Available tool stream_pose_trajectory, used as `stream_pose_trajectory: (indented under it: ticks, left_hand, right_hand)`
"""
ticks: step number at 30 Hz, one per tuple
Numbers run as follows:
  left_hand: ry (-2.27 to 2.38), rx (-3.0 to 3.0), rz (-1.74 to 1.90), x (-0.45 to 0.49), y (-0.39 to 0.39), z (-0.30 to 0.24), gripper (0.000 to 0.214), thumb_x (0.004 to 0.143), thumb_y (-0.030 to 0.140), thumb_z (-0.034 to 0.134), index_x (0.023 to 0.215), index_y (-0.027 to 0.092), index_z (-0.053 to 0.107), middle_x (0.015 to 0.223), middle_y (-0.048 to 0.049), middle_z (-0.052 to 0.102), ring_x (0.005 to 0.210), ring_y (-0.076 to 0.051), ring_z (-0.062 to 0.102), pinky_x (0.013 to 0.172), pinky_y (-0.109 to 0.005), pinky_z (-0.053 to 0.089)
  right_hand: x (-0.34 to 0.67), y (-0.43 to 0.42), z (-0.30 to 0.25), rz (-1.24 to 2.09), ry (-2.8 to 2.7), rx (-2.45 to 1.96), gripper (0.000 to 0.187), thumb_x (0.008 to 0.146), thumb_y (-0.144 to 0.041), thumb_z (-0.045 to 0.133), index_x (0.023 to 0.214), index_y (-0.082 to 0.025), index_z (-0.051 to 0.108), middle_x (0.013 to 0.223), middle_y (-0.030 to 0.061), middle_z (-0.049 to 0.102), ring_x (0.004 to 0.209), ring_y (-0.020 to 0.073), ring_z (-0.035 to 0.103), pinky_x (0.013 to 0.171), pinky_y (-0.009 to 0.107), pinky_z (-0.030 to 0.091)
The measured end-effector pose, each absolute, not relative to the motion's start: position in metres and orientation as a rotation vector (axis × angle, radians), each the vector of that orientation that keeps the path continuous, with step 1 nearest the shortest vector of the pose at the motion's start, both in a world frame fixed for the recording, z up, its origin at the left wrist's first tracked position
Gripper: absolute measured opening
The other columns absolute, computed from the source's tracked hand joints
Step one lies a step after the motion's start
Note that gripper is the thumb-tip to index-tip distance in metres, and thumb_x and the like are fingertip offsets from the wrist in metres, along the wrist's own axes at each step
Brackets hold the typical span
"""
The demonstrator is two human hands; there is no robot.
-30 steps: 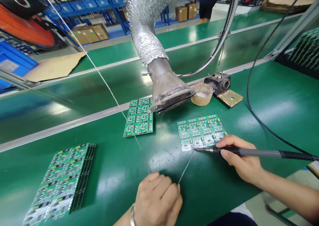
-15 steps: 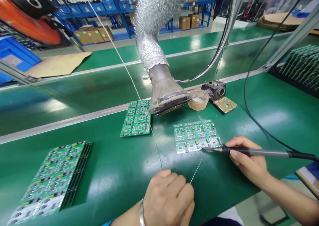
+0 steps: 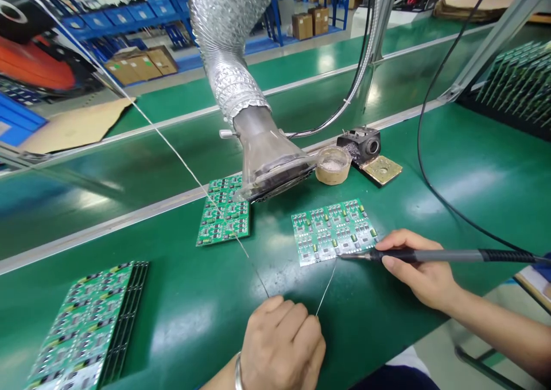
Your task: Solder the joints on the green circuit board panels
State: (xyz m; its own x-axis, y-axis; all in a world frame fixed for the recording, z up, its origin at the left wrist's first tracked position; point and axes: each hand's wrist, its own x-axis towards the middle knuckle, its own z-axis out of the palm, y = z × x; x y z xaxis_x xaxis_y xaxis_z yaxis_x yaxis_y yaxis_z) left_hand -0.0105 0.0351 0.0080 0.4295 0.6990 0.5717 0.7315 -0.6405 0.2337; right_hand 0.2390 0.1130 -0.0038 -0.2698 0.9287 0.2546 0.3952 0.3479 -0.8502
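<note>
My right hand (image 3: 415,269) holds a soldering iron (image 3: 447,256) like a pen, its tip at the near edge of a green circuit board panel (image 3: 333,229). My left hand (image 3: 282,341) is closed in a fist around solder wire (image 3: 326,289); the wire's short end rises from the fist to the board edge beside the iron's tip. From the other side of the fist the wire runs up and left across the view. The fingertips of the left hand are hidden beneath it.
A fume extractor nozzle (image 3: 275,160) on a foil duct hangs over the bench. Behind the panel stand a small round tub (image 3: 333,166) and an iron stand (image 3: 365,146). Other boards (image 3: 226,212) lie left, with a stack (image 3: 86,327) nearer. A rack of boards (image 3: 516,86) stands far right.
The whole view has shifted, so the hands and panel appear slightly further left. The iron's tip has moved a little left along the panel's near edge, with the wire end still beside it.
</note>
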Motion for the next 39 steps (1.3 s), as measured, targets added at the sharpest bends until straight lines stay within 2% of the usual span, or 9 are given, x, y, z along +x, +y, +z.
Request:
stream_pose_trajectory:
  ticks: [12, 23, 26, 30, 34, 39]
  left_hand:
    - [-1.247, -2.635, -1.006, -0.006, 0.043, 0.007, 0.028, 0.074, 0.007, 0.052, 0.050, 0.018, 0.041, 0.050, 0.0030, 0.031, 0.050, -0.012, 0.024, 0.049, -0.032, 0.018]
    - [-1.252, -2.634, -0.935, -0.005, 0.048, 0.001, 0.029, 0.077, 0.010, 0.052, 0.051, 0.017, 0.042, 0.051, 0.0030, 0.033, 0.049, -0.011, 0.026, 0.049, -0.031, 0.019]
    - [-1.273, -2.628, -0.937, -0.005, 0.046, 0.003, 0.028, 0.075, 0.009, 0.053, 0.051, 0.017, 0.041, 0.051, 0.0030, 0.033, 0.049, -0.011, 0.026, 0.049, -0.031, 0.020]
    - [-1.296, -2.648, -0.964, 0.001, 0.044, 0.010, 0.027, 0.071, 0.006, 0.053, 0.051, 0.018, 0.040, 0.051, 0.0028, 0.032, 0.049, -0.011, 0.026, 0.050, -0.031, 0.020]
    - [-1.238, -2.666, -1.008, 0.015, 0.051, 0.016, 0.025, 0.072, 0.009, 0.052, 0.053, 0.018, 0.040, 0.052, 0.0024, 0.033, 0.050, -0.012, 0.025, 0.050, -0.031, 0.019]
    - [-1.229, -2.681, -0.918, 0.027, 0.061, 0.014, 0.020, 0.073, 0.011, 0.052, 0.057, 0.019, 0.044, 0.054, 0.0016, 0.035, 0.050, -0.013, 0.028, 0.051, -0.031, 0.021]
  right_hand:
    - [0.239, 0.112, -0.003, 0.852, -1.741, -1.179, 0.005, 0.080, -0.025, 0.061, 0.083, -0.022, 0.063, 0.071, 0.0022, 0.063, 0.058, 0.0143, 0.056, 0.051, 0.025, 0.046]
    - [0.237, 0.112, -0.003, 0.905, -1.746, -1.183, 0.005, 0.079, -0.021, 0.060, 0.083, -0.023, 0.063, 0.071, 0.0018, 0.064, 0.060, 0.0145, 0.058, 0.053, 0.025, 0.048]
    - [0.239, 0.111, -0.005, 0.915, -1.674, -1.164, 0.005, 0.079, -0.024, 0.061, 0.083, -0.021, 0.063, 0.068, 0.0019, 0.061, 0.056, 0.0134, 0.055, 0.047, 0.024, 0.043]
    - [0.251, 0.110, -0.011, 1.003, -1.553, -1.150, 0.010, 0.081, -0.028, 0.061, 0.086, -0.020, 0.063, 0.056, -0.0015, 0.052, 0.042, 0.0097, 0.044, 0.038, 0.023, 0.032]
    - [0.267, 0.112, -0.017, 1.058, -1.460, -1.170, 0.013, 0.082, -0.030, 0.061, 0.090, -0.020, 0.061, 0.053, -0.0034, 0.049, 0.041, 0.0098, 0.041, 0.038, 0.023, 0.030]
    - [0.271, 0.114, -0.013, 1.023, -1.532, -1.185, 0.007, 0.081, -0.024, 0.060, 0.086, -0.020, 0.061, 0.056, -0.0032, 0.051, 0.041, 0.0085, 0.040, 0.038, 0.022, 0.029]
